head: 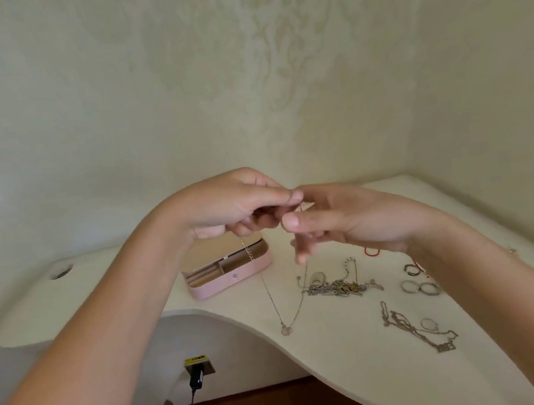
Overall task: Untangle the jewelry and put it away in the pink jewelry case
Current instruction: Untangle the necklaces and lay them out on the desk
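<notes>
My left hand point(236, 209) pinches one end of a fine pendant necklace point(271, 296) between thumb and forefinger, and a short extender tail dangles below it. My right hand point(344, 220) meets it fingertip to fingertip and appears to pinch the other end, though its lower fingers are blurred. Both hands are raised above the white desk point(344, 370). The chain drops in a long loop, with its small pink pendant point(286, 330) lying on the desk near the front edge.

I judge this chain very light, limp and easy to kink or snap, so I would hold it by the ends near the clasp, never mid-loop, and avoid tugging. Its right strand runs just beside the knotted heap of chains point(338, 287) and may snag there.

The pink jewelry case point(231, 278) stands open below my left hand. Two plain rings point(420, 286) and a nameplate necklace point(420, 331) lie further right.
</notes>
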